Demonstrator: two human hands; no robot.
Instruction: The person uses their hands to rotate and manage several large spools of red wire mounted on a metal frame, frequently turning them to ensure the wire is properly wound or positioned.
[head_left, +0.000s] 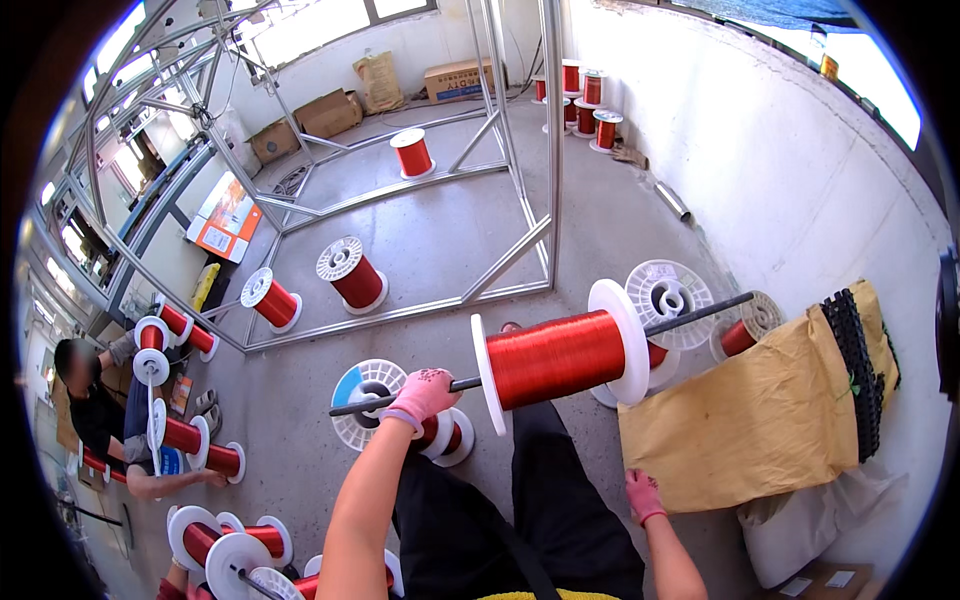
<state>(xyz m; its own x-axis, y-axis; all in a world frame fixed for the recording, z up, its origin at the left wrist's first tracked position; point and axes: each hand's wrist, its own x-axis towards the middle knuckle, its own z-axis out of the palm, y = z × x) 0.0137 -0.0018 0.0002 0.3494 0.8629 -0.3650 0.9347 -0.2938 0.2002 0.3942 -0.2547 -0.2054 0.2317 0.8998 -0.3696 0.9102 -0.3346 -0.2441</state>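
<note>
A large spool of red wire (pixel 555 358) with white end flanges lies sideways in front of me, threaded on a black rod (pixel 690 317). My left hand (pixel 425 393), in a pink glove, is closed around the rod just left of the spool. The rod's other end juts out to the right, above the white flange of another spool (pixel 668 290). My right hand (pixel 645 496), also pink-gloved, has its fingers curled at the near left corner of a brown paper sack (pixel 745 420). Under my left hand stand more spools (pixel 368 390), partly hidden by my arm.
A metal frame (pixel 500 285) stands ahead, with red-wire spools (pixel 352 275) in and beside it. More spools (pixel 590 105) are stacked by the far wall. On the left a person (pixel 105 400) bends among spools. At the lower left, spools (pixel 238 560) crowd my left arm.
</note>
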